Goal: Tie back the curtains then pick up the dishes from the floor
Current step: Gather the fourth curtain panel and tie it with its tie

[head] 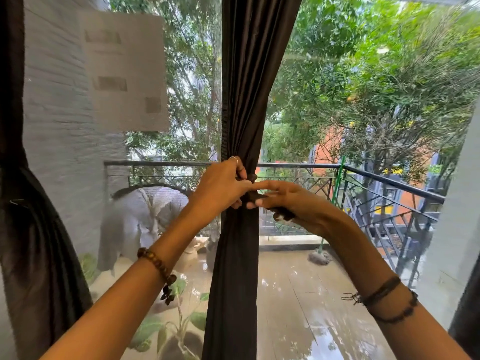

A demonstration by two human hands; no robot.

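One dark curtain [241, 100] hangs gathered at the centre of the view, its long axis running from 12 o'clock to 6 o'clock, cinched into a narrow waist at mid-height. It looks soft, light and a little slippery, so the sensible hold is at that waist, on the tie [281, 215] itself. At 9 o'clock of the waist the left hand [220, 187] pinches the band, grip closed on it; at 3 o'clock the right hand [293, 201] curls round the tie's loose end. Beyond, at 3 o'clock, a balcony railing [389, 181]; dishes are not visible
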